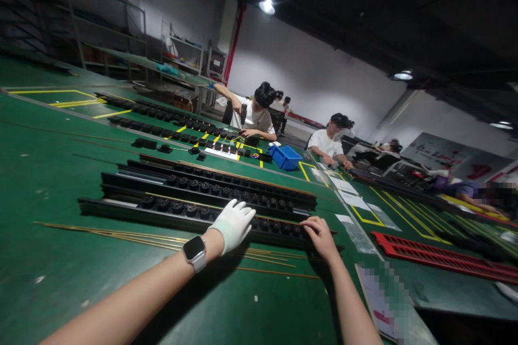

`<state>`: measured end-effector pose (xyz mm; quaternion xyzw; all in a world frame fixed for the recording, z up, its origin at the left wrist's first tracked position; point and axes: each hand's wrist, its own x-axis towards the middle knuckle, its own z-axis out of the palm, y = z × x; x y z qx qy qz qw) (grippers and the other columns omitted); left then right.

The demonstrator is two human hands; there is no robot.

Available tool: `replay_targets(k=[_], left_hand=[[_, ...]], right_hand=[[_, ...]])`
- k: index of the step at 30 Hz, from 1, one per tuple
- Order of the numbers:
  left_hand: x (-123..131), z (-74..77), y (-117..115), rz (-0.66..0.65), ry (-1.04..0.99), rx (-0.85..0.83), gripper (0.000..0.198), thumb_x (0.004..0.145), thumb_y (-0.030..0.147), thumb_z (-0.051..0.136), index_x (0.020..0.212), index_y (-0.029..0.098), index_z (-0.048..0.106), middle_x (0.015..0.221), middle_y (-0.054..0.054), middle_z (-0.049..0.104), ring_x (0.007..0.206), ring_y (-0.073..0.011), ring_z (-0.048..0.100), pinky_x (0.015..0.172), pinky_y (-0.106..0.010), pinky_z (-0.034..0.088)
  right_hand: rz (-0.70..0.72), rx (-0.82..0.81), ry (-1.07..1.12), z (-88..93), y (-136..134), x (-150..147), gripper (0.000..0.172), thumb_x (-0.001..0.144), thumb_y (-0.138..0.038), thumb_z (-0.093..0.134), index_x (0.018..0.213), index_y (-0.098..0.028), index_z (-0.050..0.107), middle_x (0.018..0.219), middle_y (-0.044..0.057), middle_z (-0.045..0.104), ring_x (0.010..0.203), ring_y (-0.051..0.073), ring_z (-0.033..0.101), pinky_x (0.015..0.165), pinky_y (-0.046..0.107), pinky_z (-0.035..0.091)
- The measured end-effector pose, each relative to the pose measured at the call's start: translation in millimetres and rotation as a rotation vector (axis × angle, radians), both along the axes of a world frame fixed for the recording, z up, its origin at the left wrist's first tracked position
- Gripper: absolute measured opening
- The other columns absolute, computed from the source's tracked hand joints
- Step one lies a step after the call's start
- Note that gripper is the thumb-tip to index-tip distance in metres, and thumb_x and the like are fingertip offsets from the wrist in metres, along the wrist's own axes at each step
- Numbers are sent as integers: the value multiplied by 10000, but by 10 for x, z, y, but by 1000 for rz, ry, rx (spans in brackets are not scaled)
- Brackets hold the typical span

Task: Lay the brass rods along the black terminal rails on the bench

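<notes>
My left hand [233, 224], in a white glove with a smartwatch [194, 252] at the wrist, lies across the nearest black rail [117, 214] with its fingers stretched out. Bare, my right hand [321, 237] is at that rail's right part, fingers bent and fingertips closed at a thin brass rod [182, 200] that runs along the rail's top. Round black pieces [177, 208] sit in a row inside the rail. Behind it lie more black rails [133, 183], also holding round pieces. Several loose brass rods [133, 238] lie on the table in front.
The green table [101, 296] bears yellow tape lines. Beyond the rails are rows of black parts [162, 118], a blue bin [286, 156] and paper sheets [347, 194]. Red slotted strips [429, 256] lie at right. Co-workers [253, 113] sit across, one holding a power tool [243, 114].
</notes>
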<state>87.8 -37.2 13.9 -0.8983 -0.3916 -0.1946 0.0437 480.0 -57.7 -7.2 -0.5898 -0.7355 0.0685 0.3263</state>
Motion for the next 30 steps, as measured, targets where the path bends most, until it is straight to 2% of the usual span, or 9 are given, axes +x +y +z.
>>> replay_targets(k=[7, 13, 17, 19, 22, 27, 28, 30], left_hand=[[112, -66, -48, 37, 20, -30, 419, 992, 268, 497, 1387, 177, 605, 1331, -146, 693, 1290, -310, 585, 1186, -528, 304], [96, 19, -3, 35, 65, -92, 444, 960, 201, 499, 1389, 176, 615, 1308, -135, 714, 1312, -323, 583, 1183, -538, 316], [219, 41, -31, 73, 91, -77, 457, 967, 308, 505, 1373, 145, 637, 1403, -173, 662, 1415, -383, 491, 1213, -576, 262], [360, 5, -79, 71, 68, -51, 565, 963, 419, 519, 1427, 104, 592, 1532, -219, 547, 1482, -414, 402, 1236, -592, 210], [604, -89, -163, -12, 22, -56, 704, 974, 516, 482, 1559, 125, 445, 1644, -190, 417, 1528, -396, 339, 1260, -574, 171], [802, -238, -225, -16, -4, -89, 730, 968, 576, 460, 1582, 184, 416, 1641, -155, 435, 1500, -383, 377, 1269, -607, 125], [803, -258, -223, -18, -8, -87, 724, 970, 570, 455, 1583, 186, 414, 1639, -153, 438, 1496, -382, 380, 1270, -612, 114], [791, -286, -212, -28, -18, -77, 707, 978, 549, 440, 1587, 192, 407, 1633, -144, 447, 1486, -374, 390, 1273, -606, 102]], right_hand=[[-34, -79, -7, 19, 42, -11, 317, 954, -489, 546, 987, -309, 804, 1090, 64, 725, 1085, 288, 611, 1024, 460, 443], [-32, -152, 49, -2, 91, 25, 292, 908, -471, 562, 968, -302, 793, 1090, 55, 751, 1082, 290, 647, 1011, 451, 468], [-20, -163, 79, 25, 113, 35, 281, 881, -447, 580, 942, -285, 802, 1049, 62, 755, 1054, 287, 663, 999, 436, 481], [-18, -160, 87, 32, 116, 28, 285, 878, -444, 581, 938, -280, 806, 1035, 67, 756, 1040, 284, 671, 986, 430, 490], [-13, -153, 101, 23, 105, -8, 289, 880, -444, 584, 936, -275, 811, 1029, 74, 757, 1019, 281, 680, 963, 426, 505], [12, -128, 125, 84, 58, -3, 268, 878, -470, 630, 941, -283, 811, 1073, 70, 761, 1076, 278, 677, 1015, 443, 497], [0, -96, 171, 133, 53, 37, 270, 868, -487, 654, 954, -282, 808, 1104, 71, 761, 1110, 279, 668, 1039, 447, 488], [-93, 34, 405, 273, 65, 160, 315, 823, -530, 716, 978, -267, 791, 1141, 78, 760, 1148, 280, 654, 1047, 449, 489]])
